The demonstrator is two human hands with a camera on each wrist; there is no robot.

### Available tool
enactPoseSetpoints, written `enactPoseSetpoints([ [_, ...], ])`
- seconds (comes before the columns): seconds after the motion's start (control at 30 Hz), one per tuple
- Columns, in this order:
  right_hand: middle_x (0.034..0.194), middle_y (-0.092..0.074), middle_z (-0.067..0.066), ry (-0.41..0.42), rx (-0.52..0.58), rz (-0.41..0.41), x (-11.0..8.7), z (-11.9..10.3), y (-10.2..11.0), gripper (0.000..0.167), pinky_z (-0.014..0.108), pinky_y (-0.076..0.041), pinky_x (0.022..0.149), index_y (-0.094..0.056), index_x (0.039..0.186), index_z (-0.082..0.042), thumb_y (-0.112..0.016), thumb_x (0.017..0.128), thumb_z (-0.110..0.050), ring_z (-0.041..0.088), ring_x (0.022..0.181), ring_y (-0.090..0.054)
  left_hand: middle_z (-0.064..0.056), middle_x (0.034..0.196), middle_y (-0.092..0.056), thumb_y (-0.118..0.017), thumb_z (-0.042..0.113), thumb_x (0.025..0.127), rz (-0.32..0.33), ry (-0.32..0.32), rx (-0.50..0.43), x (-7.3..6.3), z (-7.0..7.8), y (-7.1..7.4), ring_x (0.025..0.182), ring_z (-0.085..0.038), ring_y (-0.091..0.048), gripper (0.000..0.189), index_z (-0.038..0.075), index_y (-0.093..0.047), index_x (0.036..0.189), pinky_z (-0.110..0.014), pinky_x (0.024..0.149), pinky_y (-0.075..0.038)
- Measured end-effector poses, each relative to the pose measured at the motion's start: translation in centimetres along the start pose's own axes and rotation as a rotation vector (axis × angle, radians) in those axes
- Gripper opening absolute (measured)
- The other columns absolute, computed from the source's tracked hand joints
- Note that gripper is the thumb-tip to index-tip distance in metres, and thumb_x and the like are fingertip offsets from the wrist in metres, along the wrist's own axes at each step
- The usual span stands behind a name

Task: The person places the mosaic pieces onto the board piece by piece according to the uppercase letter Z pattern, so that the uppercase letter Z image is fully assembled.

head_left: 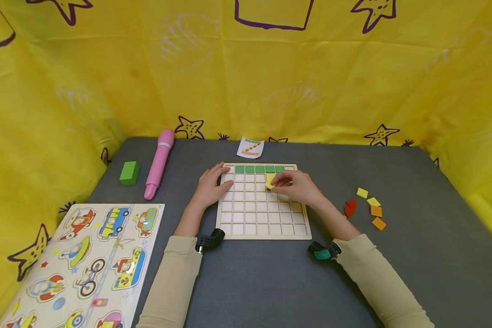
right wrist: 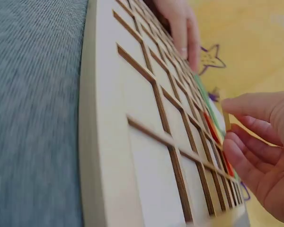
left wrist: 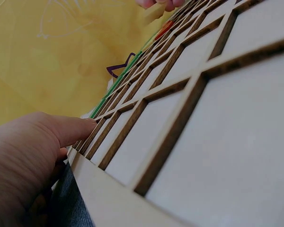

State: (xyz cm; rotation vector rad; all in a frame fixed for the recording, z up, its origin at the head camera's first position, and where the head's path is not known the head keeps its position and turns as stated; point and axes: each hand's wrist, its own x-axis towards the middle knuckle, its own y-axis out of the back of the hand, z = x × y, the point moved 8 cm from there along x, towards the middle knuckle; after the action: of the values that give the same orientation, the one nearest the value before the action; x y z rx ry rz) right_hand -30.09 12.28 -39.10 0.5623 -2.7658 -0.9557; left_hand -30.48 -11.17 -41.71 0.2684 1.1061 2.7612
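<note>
A wooden grid board (head_left: 266, 237) with white squares lies flat on the grey table. Green tiles (head_left: 260, 169) fill most of its far row, and a yellow tile (head_left: 270, 176) shows just below them. My left hand (head_left: 210, 187) rests on the board's far left corner, thumb and fingers extended over the edge. Between thumb and fingertips, my right hand (head_left: 297, 186) pinches a small yellow square tile (right wrist: 226, 118), tilted close over the upper right of the grid. Red tiles (right wrist: 211, 126) lie in the grid near it, mostly hidden by this hand in the head view.
Loose yellow tiles (head_left: 362, 192), orange tiles (head_left: 376, 211) and red pieces (head_left: 350, 208) lie right of the board. A small printed pattern card (head_left: 251, 148) is behind it. On the left are a pink microphone-shaped toy (head_left: 157, 168), a green block (head_left: 129, 173) and a vehicle puzzle (head_left: 102, 248).
</note>
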Motion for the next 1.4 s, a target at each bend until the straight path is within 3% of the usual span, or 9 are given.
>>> enactPoseSetpoints([
  [0.33, 0.090, -0.069, 0.002, 0.212, -0.210, -0.012, 1.1, -2.5, -2.2, 0.007, 0.032, -0.050, 0.073, -0.074, 0.091, -0.008, -0.073, 0.085, -0.006, 0.017, 0.079, -0.058, -0.018, 0.156, -0.030, -0.060, 0.023, 0.097, -0.002, 0.000, 0.015, 0.1, 0.1, -0.4, 0.144, -0.032, -0.025, 0.050, 0.000, -0.051, 0.140, -0.047, 0.119, -0.010],
  [0.6, 0.100, -0.071, 0.004, 0.269, -0.181, -0.031, 0.6, -2.7, -1.8, 0.010, 0.033, -0.050, 0.074, -0.076, 0.094, -0.007, -0.070, 0.087, -0.003, 0.019, 0.086, -0.059, -0.018, 0.156, -0.030, -0.060, 0.023, 0.096, -0.002, -0.009, 0.012, 0.2, 0.3, -0.6, 0.144, -0.033, -0.025, 0.051, 0.000, -0.050, 0.140, -0.047, 0.119, -0.009],
  [0.73, 0.106, -0.071, 0.004, 0.237, -0.133, -0.024, -0.3, -2.1, -0.7, 0.014, 0.037, -0.054, 0.081, -0.076, 0.099, -0.007, -0.065, 0.091, -0.004, 0.020, 0.098, -0.061, -0.018, 0.156, -0.030, -0.060, 0.023, 0.096, -0.007, -0.003, 0.010, 0.2, 0.2, -0.6, 0.145, -0.032, -0.024, 0.051, 0.000, -0.050, 0.141, -0.047, 0.119, -0.009],
  [0.87, 0.105, -0.070, 0.004, 0.172, -0.119, -0.003, -1.8, -0.7, 1.1, 0.018, 0.034, -0.054, 0.078, -0.075, 0.104, -0.008, -0.061, 0.093, -0.005, 0.019, 0.092, -0.061, -0.018, 0.157, -0.028, -0.060, 0.023, 0.097, -0.017, 0.001, 0.002, 0.2, 0.1, -0.4, 0.145, -0.032, -0.023, 0.051, 0.000, -0.049, 0.141, -0.047, 0.119, -0.008],
  [1.03, 0.107, -0.069, 0.008, 0.115, -0.174, 0.016, -4.5, 1.4, 3.8, 0.019, 0.036, -0.054, 0.072, -0.073, 0.108, -0.006, -0.060, 0.094, -0.003, 0.023, 0.083, -0.063, -0.018, 0.156, -0.028, -0.059, 0.023, 0.097, -0.010, 0.007, 0.012, 0.2, 0.0, -0.1, 0.145, -0.033, -0.023, 0.051, 0.001, -0.049, 0.142, -0.046, 0.119, -0.007],
  [1.23, 0.112, -0.067, 0.011, 0.078, -0.247, 0.020, -7.9, 3.7, 6.6, 0.023, 0.049, -0.052, 0.087, -0.071, 0.111, -0.006, -0.061, 0.091, 0.002, 0.030, 0.105, -0.061, -0.019, 0.156, -0.029, -0.060, 0.022, 0.097, 0.001, 0.003, 0.003, 0.1, 0.0, 0.1, 0.145, -0.033, -0.023, 0.051, 0.000, -0.049, 0.141, -0.047, 0.119, -0.007],
  [1.4, 0.114, -0.065, 0.013, 0.078, -0.341, 0.047, -10.7, 4.6, 8.9, 0.031, 0.049, -0.048, 0.083, -0.070, 0.112, -0.006, -0.062, 0.085, 0.006, 0.031, 0.101, -0.057, -0.019, 0.156, -0.028, -0.060, 0.021, 0.097, -0.002, -0.003, -0.005, 0.0, 0.1, 0.0, 0.145, -0.032, -0.023, 0.051, -0.001, -0.049, 0.141, -0.047, 0.119, -0.007],
])
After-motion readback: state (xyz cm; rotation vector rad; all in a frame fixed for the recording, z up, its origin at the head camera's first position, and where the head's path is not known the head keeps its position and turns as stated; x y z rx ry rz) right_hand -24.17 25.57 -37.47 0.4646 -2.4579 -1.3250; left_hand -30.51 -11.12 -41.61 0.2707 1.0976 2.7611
